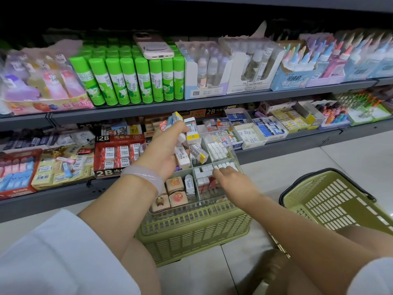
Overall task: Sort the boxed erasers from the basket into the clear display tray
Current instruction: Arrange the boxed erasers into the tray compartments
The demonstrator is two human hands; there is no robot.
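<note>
A clear display tray (232, 145) with several compartments rests on top of an upturned green basket (191, 226). My left hand (163, 150) is raised over the tray's left side, shut on a bunch of boxed erasers (189, 135) in white, yellow and blue sleeves. My right hand (230, 177) reaches into the tray's right front compartment, fingertips touching a row of small white erasers (204, 173); whether it grips one I cannot tell. White erasers (217, 150) fill the back right compartment. Orange novelty erasers (173, 190) lie in the front left compartment.
A second green basket (331, 201) with a black handle stands on the floor at the right. Two shelves run across the back: glue sticks (127, 79) with a pink phone (155, 46) on top above, eraser boxes (116, 154) below. My knees are near.
</note>
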